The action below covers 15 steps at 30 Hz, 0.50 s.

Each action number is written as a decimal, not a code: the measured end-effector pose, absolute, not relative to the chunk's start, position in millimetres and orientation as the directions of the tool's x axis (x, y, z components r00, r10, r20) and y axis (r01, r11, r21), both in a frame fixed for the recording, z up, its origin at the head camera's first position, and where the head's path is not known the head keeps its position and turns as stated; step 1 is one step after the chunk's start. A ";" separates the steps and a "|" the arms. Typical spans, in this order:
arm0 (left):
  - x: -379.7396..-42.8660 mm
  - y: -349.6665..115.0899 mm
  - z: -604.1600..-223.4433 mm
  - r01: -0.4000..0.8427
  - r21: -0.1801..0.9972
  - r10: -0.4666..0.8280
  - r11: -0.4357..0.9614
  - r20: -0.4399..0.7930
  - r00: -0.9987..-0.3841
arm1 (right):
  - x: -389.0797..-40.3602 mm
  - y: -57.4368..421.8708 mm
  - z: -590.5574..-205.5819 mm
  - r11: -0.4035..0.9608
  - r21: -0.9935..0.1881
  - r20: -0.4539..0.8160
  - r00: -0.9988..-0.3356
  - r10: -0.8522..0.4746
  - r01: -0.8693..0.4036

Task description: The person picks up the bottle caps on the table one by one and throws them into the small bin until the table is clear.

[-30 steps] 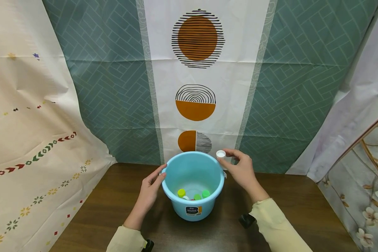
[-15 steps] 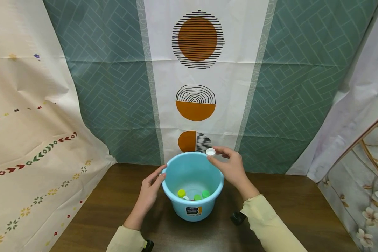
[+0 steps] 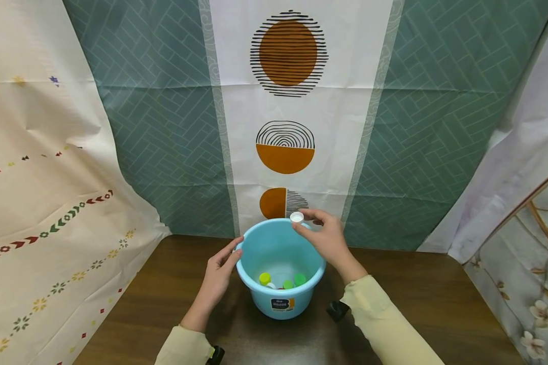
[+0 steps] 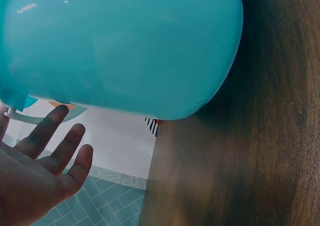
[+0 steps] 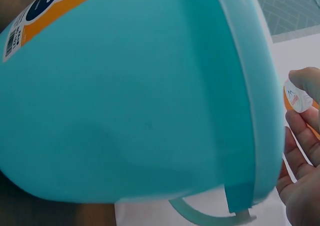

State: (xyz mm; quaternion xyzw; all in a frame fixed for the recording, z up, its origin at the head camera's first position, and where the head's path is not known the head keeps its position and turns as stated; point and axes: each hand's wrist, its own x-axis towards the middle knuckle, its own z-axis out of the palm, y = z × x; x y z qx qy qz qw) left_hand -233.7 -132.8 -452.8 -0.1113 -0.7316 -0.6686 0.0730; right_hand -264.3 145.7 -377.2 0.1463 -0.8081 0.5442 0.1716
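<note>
A light blue plastic bucket (image 3: 280, 304) stands upright on the table. My left hand (image 3: 217, 276) is at its left rim in the head view, thumb and index finger at the edge; the other fingers hang loosely curled beside the wall in the left wrist view. Between thumb and fingers, my right hand (image 3: 326, 238) pinches a white bottle cap (image 3: 297, 217), hollow side showing, at the bucket's far right rim. Printing shows on the cap (image 5: 298, 97) in the right wrist view. Inside the bucket lie a yellow cap (image 3: 264, 278), two green caps (image 3: 300, 279), and partly hidden white and red pieces.
The brown wooden table (image 3: 392, 294) extends on both sides of the bucket. A patterned cloth backdrop (image 3: 164, 152) hangs directly behind the table's far edge. The bucket's handle (image 5: 200, 216) hangs from its rim in the right wrist view.
My right hand has moved left with the white bottle cap, from beyond the bucket's right rim to its far rim. My left hand has stayed at the rim.
</note>
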 end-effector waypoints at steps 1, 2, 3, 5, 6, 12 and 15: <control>-233.9 -132.8 -452.9 0.260 0.963 0.067 0.076 0.256 -0.964 | -264.6 144.4 -377.2 0.358 -0.832 0.435 -0.899 -0.053 -0.424; -234.1 -132.7 -452.9 0.260 0.963 0.069 0.072 0.255 -0.964 | -265.1 143.2 -377.1 0.352 -0.833 0.435 -0.899 -0.059 -0.426; -234.2 -132.6 -453.0 0.259 0.963 0.068 0.074 0.254 -0.965 | -265.5 142.3 -377.5 0.348 -0.835 0.433 -0.899 -0.064 -0.426; -234.2 -132.4 -452.9 0.256 0.964 0.065 0.079 0.251 -0.966 | -266.2 140.5 -378.4 0.341 -0.837 0.431 -0.900 -0.073 -0.428; -234.2 -132.4 -452.8 0.255 0.964 0.062 0.080 0.250 -0.966 | -266.6 139.8 -378.9 0.340 -0.837 0.430 -0.900 -0.076 -0.429; -234.2 -132.3 -451.7 0.255 0.963 0.054 0.087 0.251 -0.966 | -268.4 136.3 -380.2 0.341 -0.844 0.414 -0.907 -0.080 -0.415; -233.6 -132.6 -450.3 0.249 0.964 0.058 0.092 0.245 -0.968 | -269.1 134.3 -381.0 0.354 -0.837 0.417 -0.905 -0.079 -0.417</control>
